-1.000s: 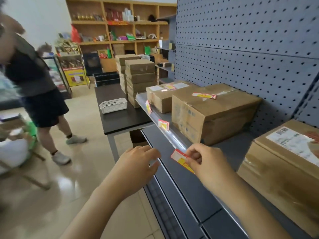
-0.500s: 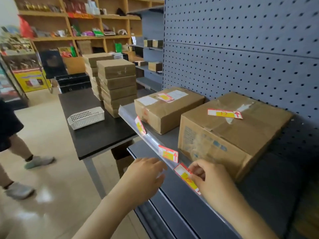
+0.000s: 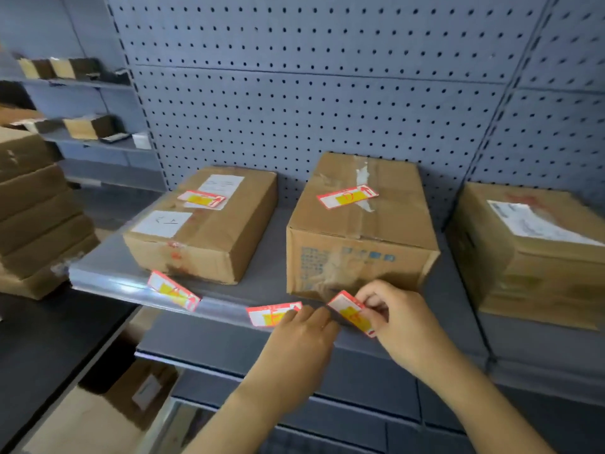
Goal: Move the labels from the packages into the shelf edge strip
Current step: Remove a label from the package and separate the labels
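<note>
Five red-and-yellow labels show: one on the left package point(image 3: 209, 224), one on the middle package point(image 3: 360, 221), two in the shelf edge strip point(image 3: 108, 283), and one in the right hand point(image 3: 397, 317). Three packages stand on the shelf (the right package point(image 3: 530, 257) carries no red label). Two hands show; the left hand point(image 3: 304, 335) is beside the right.

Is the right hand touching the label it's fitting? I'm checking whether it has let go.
Touching. The head view shows the right hand pinching the right end of the red and yellow label, fingertips on it.
</note>
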The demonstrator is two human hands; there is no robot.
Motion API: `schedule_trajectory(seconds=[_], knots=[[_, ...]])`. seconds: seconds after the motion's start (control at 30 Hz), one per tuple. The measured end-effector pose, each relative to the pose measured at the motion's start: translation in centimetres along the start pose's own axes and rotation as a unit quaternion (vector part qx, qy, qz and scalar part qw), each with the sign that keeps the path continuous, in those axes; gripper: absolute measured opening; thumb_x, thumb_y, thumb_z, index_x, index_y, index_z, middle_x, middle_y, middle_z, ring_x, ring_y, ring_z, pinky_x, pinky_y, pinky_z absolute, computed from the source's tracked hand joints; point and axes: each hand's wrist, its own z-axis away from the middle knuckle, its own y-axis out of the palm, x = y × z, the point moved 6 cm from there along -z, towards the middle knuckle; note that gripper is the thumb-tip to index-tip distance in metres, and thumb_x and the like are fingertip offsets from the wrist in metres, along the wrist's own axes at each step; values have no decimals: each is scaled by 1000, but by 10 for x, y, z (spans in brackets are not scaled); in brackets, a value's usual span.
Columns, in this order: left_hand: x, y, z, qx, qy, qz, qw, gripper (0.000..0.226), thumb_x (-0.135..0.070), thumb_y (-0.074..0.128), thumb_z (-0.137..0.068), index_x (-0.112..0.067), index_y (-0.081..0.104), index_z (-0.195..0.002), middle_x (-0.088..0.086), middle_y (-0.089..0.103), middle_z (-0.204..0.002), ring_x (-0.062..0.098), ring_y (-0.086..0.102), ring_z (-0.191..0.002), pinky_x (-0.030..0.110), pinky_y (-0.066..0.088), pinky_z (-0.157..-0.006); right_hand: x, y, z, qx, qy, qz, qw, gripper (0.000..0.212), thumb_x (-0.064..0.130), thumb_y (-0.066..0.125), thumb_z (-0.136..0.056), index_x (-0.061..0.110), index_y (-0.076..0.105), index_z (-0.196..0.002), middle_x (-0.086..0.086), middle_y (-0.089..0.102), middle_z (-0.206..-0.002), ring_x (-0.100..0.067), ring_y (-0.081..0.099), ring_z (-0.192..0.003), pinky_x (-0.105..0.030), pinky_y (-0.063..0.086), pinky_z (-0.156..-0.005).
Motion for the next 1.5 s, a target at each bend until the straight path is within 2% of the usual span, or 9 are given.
schedule_trajectory(seconds=[0.23, 0.4, 0.63, 0.77, 0.83, 1.0, 1.17, 1.33, 1.5], knots=[[-2, 2, -10, -47, 27, 6, 999, 31, -16, 78, -50, -21, 63, -77, -1, 63, -80, 23, 58, -69, 30, 44, -59, -5, -1, 1, -28, 7, -2, 1000, 19, 5, 61, -86, 22, 64, -92, 9, 64, -90, -7, 61, -88, -27, 54, -77], [-6, 2, -10, -60, 32, -10, 998, 34, -9, 73, -47, -19, 67, -79, 0, 64, -78, 24, 58, -68, 31, 35, -62, -9, 2, 4, -38, 6, -29, 999, 17, 6, 65, -84, 23, 64, -88, 6, 67, -87, -7, 64, -82, -30, 56, -73], [-9, 8, -8, -65, 29, 17, 997, 39, -5, 71, -53, -23, 68, -88, -3, 66, -88, 21, 61, -76, 31, 41, -67, -20, 0, 11, -65, 12, -40, 997, 17, 10, 67, -84, 26, 63, -90, 7, 68, -88, -5, 66, -77, -18, 55, -68], [-13, 12, -6, -46, 39, 15, 998, 39, -7, 75, -46, -21, 67, -81, -5, 64, -74, 20, 59, -66, 28, 36, -63, -22, 0, 12, -69, 7, -35, 997, 17, 10, 67, -85, 25, 62, -90, 7, 68, -88, -5, 67, -75, -22, 57, -66], [-14, 13, -5, -48, 34, 19, 998, 40, -7, 75, -46, -20, 67, -83, -4, 63, -74, 20, 58, -68, 27, 31, -64, -24, 1, 12, -70, 4, -34, 997, 17, 10, 67, -85, 25, 63, -91, 7, 68, -89, -6, 67, -76, -20, 57, -66], [-14, 15, -3, -61, 27, 34, 997, 48, -4, 74, -49, -20, 67, -94, -2, 64, -84, 20, 59, -71, 29, 44, -64, -24, 5, 11, -64, -8, -36, 997, 16, 10, 67, -85, 22, 64, -93, 6, 69, -90, -7, 66, -81, -23, 57, -70], [-15, 8, -5, -82, 6, 58, 995, 54, 0, 77, -43, -21, 67, -92, -2, 65, -84, 20, 59, -69, 28, 48, -61, -19, 9, 8, -51, -44, -37, 997, 14, 8, 67, -84, 20, 66, -90, 7, 68, -84, -7, 65, -78, -26, 57, -68], [-18, 10, -2, -91, 6, 70, 993, 55, 2, 78, -38, -17, 67, -88, 2, 64, -82, 21, 59, -66, 30, 51, -60, -23, 14, 8, -53, -51, 18, 997, 15, 11, 67, -84, 24, 66, -93, 8, 64, -84, -7, 61, -74, -34, 57, -64], [-16, 13, 2, -82, 9, 67, 994, 57, -2, 80, -40, -18, 67, -93, 1, 65, -85, 20, 60, -68, 29, 51, -62, -20, 16, 10, -54, -45, 9, 997, 12, 14, 67, -84, 23, 67, -91, 11, 67, -82, -3, 62, -70, -32, 57, -64]])
